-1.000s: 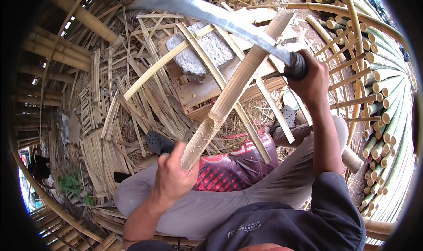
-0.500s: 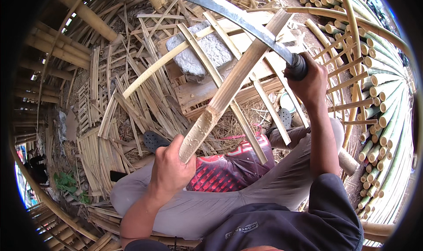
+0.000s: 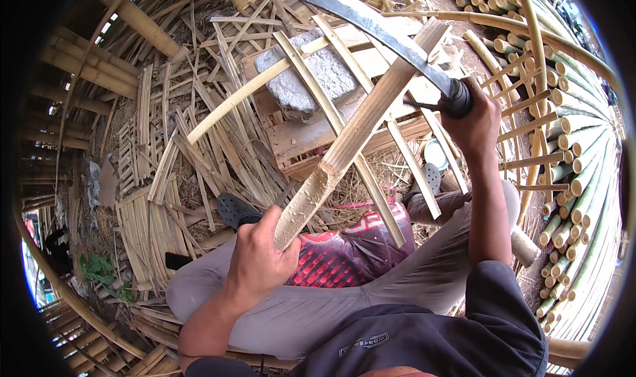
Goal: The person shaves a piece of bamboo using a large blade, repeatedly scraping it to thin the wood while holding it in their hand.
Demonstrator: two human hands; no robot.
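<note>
My left hand (image 3: pixel 262 254) is closed around the pale, thinned lower end of a split bamboo piece (image 3: pixel 371 115), which slants up to the right away from me. In my right hand (image 3: pixel 476 122) is the black handle of a machete (image 3: pixel 391 38) with a long curved blade. The blade lies across the bamboo near its far end, where a small sliver (image 3: pixel 434 55) stands up beside the edge. Beneath the bamboo, several thin bamboo strips (image 3: pixel 311 79) lie crossed over a rough grey stone block (image 3: pixel 305 89) and a wooden board (image 3: pixel 305 138).
Stacked bamboo poles (image 3: pixel 583 158) fill the right side. Split strips and offcuts (image 3: pixel 218 132) litter the ground at left. A red and dark cloth (image 3: pixel 351 248) lies between my crossed legs, and a black phone-like slab (image 3: pixel 176 261) rests beside my left knee.
The whole view has shifted slightly, so most things sit a little farther right and lower. Both hands keep their hold, and the blade stays across the far part of the bamboo.
</note>
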